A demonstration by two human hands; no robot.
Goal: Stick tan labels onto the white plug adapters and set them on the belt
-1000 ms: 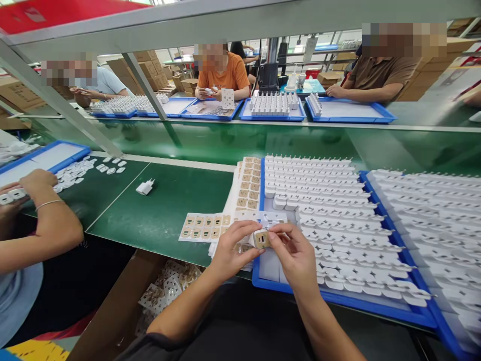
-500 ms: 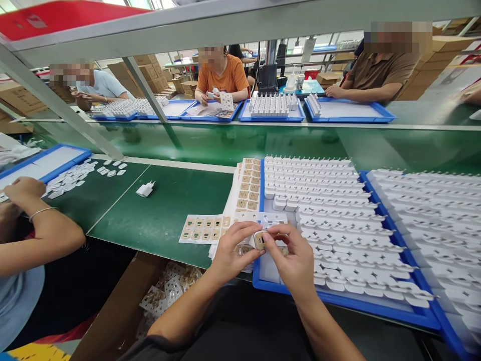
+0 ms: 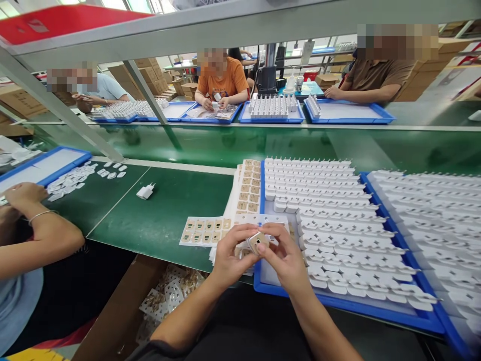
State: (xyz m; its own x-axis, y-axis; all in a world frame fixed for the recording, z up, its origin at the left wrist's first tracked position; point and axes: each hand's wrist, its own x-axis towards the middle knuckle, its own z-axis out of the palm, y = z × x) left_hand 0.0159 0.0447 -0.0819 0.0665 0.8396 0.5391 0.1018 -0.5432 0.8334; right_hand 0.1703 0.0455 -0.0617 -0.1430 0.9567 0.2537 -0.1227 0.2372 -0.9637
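Between both hands is a white plug charger, its port end facing me with a tan sticker on it. My left hand grips its left side with thumb and fingers. My right hand closes on the other side, the thumb pressed on the sticker face. Under and beyond the hands lie sheets of tan stickers, with a taller stack reaching back along the tray. Just right of my hands, a blue-rimmed tray holds rows of white chargers.
A second blue tray full of chargers stands farther right. One charger lies alone on the green table. At left, a co-worker's arm is near loose white pieces. Below the edge, a carton holds used sheets. A slanted metal post rises at left.
The charger has turned slightly in my hands and moved a little left. My right thumb has shifted lower on its sticker face, and the right fingers now reach over its top.
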